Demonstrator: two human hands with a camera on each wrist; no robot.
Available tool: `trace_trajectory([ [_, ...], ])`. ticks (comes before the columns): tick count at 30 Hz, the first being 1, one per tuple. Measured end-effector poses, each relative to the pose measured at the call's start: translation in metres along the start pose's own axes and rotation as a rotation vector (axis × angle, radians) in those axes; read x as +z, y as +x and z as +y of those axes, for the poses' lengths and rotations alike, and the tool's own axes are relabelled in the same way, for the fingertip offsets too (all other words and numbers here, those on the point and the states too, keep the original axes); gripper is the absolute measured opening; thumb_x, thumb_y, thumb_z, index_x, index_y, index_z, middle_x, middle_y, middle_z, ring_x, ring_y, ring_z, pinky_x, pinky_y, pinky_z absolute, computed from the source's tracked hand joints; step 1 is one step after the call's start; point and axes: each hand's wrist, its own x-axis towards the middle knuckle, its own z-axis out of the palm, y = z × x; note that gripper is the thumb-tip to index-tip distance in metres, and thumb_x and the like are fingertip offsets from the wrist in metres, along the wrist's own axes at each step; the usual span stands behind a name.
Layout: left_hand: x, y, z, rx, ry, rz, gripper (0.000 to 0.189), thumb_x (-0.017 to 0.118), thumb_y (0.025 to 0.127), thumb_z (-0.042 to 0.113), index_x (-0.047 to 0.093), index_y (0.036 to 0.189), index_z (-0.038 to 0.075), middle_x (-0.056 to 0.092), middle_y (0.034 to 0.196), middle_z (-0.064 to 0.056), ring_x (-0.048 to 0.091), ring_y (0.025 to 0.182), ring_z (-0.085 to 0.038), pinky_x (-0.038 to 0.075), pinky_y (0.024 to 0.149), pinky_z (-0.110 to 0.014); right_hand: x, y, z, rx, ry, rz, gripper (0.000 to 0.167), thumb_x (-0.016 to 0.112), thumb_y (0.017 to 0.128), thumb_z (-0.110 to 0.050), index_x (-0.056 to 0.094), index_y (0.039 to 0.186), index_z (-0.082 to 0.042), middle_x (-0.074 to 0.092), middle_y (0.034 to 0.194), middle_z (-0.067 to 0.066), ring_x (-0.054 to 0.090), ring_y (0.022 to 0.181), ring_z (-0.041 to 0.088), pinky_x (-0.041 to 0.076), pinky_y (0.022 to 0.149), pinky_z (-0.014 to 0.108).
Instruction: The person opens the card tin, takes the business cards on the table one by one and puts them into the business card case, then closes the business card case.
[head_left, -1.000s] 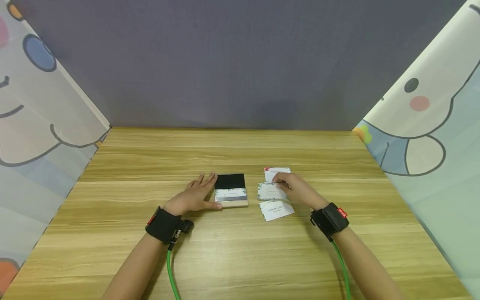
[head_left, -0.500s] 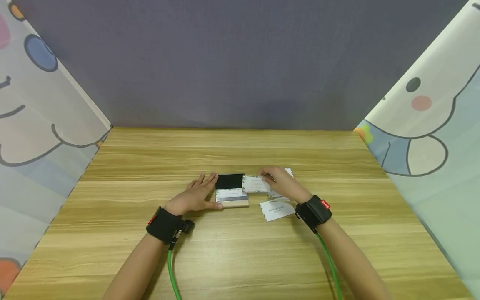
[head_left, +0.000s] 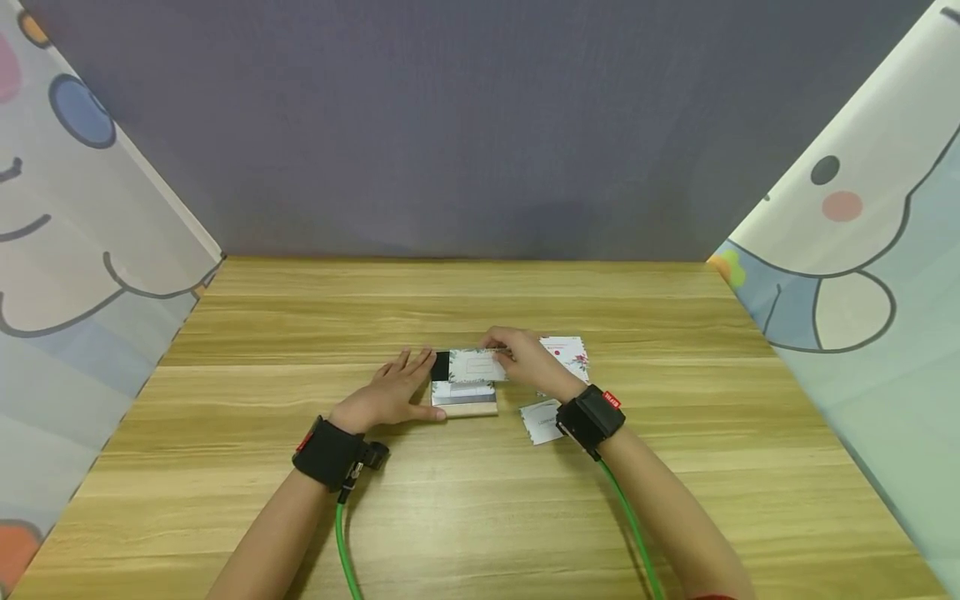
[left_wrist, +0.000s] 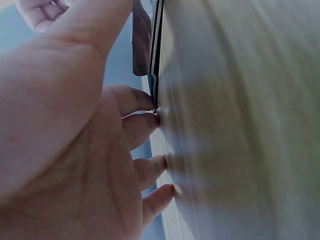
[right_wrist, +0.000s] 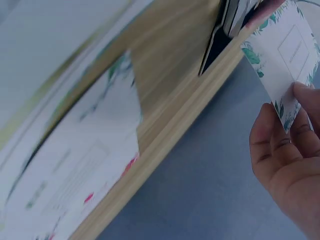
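Note:
A white business card (head_left: 471, 365) with a green leaf border is pinched between the thumb and fingers of my right hand (head_left: 527, 363). In the head view it overlaps the black flap of an open card case (head_left: 468, 409); the right wrist view shows the card (right_wrist: 286, 55) raised and tilted near the case (right_wrist: 218, 47). Another leafy card lies in the lower half of the case. My left hand (head_left: 386, 398) rests on the table with fingers spread, thumb and index finger at the case's left edge. In the left wrist view, its fingertips (left_wrist: 159, 164) touch the wood.
Right of the case, a card with red flowers (head_left: 566, 354) lies on the wooden table (head_left: 465, 508). Closer to me is a white card (head_left: 540, 422), partly covered by the right wrist strap (head_left: 591, 419). Green cables (head_left: 343, 546) trail from both wrists. A grey panel (head_left: 465, 133) stands behind the table.
My right hand has picked up the leafy card from the right and carried it left over the case, uncovering more of the red-flowered card. The left hand has stayed in place.

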Motion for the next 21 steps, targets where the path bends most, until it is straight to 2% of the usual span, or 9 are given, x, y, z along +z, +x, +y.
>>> trace_trajectory([
  [9,0.001,0.0,-0.001,-0.012,0.013,-0.005,0.099,0.056,0.08,0.06,0.004,0.148,0.01,0.003,0.155,-0.01,-0.002,0.141,-0.037,0.007,0.111,-0.057,0.013,0.01,-0.008,-0.024,0.014,0.021,0.024,0.052,0.087,0.006,0.063,0.105,-0.005,0.065,0.106,0.011,0.062,0.1,0.023,0.052,0.083,0.032],
  [21,0.0,0.001,0.0,-0.02,0.004,-0.009,0.099,0.056,0.08,0.059,0.003,0.148,0.008,0.002,0.155,-0.009,-0.002,0.141,-0.036,0.007,0.111,-0.058,0.021,0.014,-0.004,-0.004,0.035,-0.012,0.025,0.05,0.087,0.007,0.063,0.105,-0.004,0.064,0.11,0.01,0.06,0.103,0.022,0.05,0.087,0.032],
])
